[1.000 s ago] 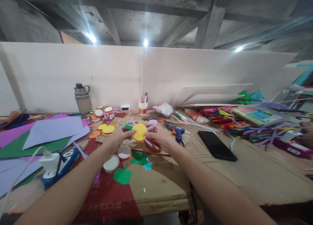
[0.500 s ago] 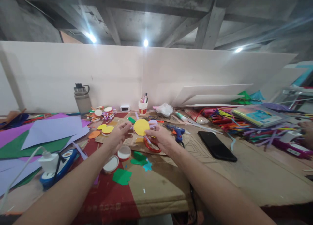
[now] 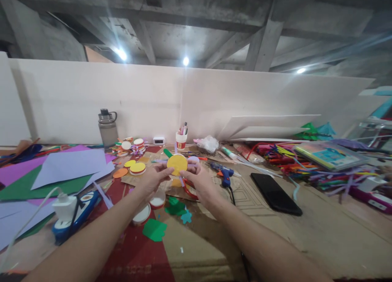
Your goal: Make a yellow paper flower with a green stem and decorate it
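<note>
A yellow paper disc (image 3: 177,163) is held upright over the middle of the table, facing me. Pale purple strips stick out around it, and a small purple round piece (image 3: 193,160) shows at its right. My left hand (image 3: 155,178) pinches the disc's lower left edge, thumb in front. On the lower right, my right hand (image 3: 198,180) is closed on the same disc; its fingertips behind are hidden. Just below the hands lie red-handled scissors (image 3: 189,191), partly covered. Two white round cup pieces (image 3: 141,215) and green paper scraps (image 3: 154,229) lie nearer to me.
To the right are a blue glue gun (image 3: 226,175), a black phone (image 3: 275,194) and heaped coloured strips (image 3: 284,167). At left stand a water bottle (image 3: 108,130) and a blue power strip (image 3: 75,220) beside paper sheets (image 3: 69,167). A pen cup (image 3: 181,140) stands behind.
My left hand has come in to the disc, its thumb now at the lower edge; before, its fingers were just left of it. The view has tilted up slightly.
</note>
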`<move>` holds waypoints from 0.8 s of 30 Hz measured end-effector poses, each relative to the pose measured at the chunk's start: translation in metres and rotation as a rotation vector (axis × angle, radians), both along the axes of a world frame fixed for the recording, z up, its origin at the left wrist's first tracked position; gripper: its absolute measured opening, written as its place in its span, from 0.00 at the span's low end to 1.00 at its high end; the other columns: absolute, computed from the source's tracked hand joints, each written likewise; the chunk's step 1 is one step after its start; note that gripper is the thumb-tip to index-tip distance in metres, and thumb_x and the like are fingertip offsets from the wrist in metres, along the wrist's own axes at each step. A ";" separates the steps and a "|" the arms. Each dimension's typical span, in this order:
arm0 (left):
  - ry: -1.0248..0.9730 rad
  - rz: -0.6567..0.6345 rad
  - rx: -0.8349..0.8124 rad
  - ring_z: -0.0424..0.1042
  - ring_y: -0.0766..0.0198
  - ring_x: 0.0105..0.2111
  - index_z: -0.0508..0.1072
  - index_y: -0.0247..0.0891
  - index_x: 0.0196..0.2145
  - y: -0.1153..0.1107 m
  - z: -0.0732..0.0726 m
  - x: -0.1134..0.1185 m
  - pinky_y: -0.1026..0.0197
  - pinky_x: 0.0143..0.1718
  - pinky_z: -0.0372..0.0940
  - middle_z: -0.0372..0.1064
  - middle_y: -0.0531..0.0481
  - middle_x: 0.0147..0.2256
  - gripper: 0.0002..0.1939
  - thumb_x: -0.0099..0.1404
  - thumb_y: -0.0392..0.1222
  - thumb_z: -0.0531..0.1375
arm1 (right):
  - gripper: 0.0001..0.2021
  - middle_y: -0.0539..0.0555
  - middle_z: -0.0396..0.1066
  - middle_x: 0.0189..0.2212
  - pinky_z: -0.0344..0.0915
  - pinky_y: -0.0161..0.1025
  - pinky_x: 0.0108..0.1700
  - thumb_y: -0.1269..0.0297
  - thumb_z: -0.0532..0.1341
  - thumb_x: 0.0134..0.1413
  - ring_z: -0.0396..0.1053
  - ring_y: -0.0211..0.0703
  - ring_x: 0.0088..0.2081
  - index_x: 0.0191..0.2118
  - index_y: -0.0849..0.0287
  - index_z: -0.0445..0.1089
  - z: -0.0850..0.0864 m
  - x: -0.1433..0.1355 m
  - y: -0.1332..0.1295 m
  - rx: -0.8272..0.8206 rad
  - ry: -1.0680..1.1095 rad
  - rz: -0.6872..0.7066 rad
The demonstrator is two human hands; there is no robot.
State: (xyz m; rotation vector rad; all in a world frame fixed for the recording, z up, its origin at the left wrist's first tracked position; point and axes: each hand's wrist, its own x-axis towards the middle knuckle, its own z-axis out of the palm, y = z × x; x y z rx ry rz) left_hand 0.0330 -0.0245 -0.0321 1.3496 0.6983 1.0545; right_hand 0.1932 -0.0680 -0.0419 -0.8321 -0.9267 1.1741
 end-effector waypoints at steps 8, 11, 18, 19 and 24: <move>0.162 0.155 -0.021 0.69 0.68 0.28 0.76 0.33 0.33 0.020 -0.001 -0.018 0.66 0.29 0.60 0.74 0.48 0.31 0.20 0.49 0.53 0.69 | 0.25 0.51 0.73 0.37 0.64 0.35 0.32 0.60 0.71 0.37 0.72 0.41 0.36 0.44 0.55 0.65 0.005 0.013 0.005 -0.080 -0.071 -0.152; 0.379 0.226 0.001 0.68 0.66 0.24 0.76 0.33 0.32 0.028 -0.005 -0.025 0.66 0.23 0.57 0.72 0.48 0.25 0.22 0.50 0.56 0.67 | 0.23 0.49 0.71 0.32 0.62 0.34 0.31 0.63 0.71 0.34 0.70 0.38 0.32 0.40 0.56 0.66 0.008 0.021 0.007 -0.069 -0.039 -0.205; 0.626 0.332 0.028 0.67 0.65 0.18 0.73 0.37 0.30 0.029 -0.007 -0.025 0.66 0.18 0.54 0.72 0.51 0.20 0.14 0.49 0.48 0.67 | 0.19 0.50 0.74 0.28 0.64 0.37 0.36 0.64 0.73 0.30 0.70 0.40 0.32 0.34 0.59 0.72 0.009 0.025 0.006 -0.056 -0.039 -0.141; 0.649 0.340 0.041 0.67 0.65 0.19 0.72 0.37 0.31 0.029 -0.007 -0.025 0.66 0.18 0.54 0.72 0.51 0.20 0.13 0.50 0.47 0.66 | 0.19 0.51 0.75 0.29 0.65 0.37 0.37 0.64 0.73 0.30 0.71 0.40 0.33 0.34 0.59 0.73 0.009 0.024 0.006 -0.059 -0.042 -0.129; 0.640 0.317 0.046 0.70 0.63 0.20 0.71 0.37 0.34 0.034 -0.015 -0.024 0.64 0.21 0.60 0.74 0.50 0.22 0.13 0.53 0.46 0.63 | 0.18 0.52 0.77 0.31 0.66 0.39 0.41 0.63 0.74 0.29 0.73 0.41 0.34 0.33 0.58 0.74 0.007 0.024 0.008 -0.067 -0.042 -0.101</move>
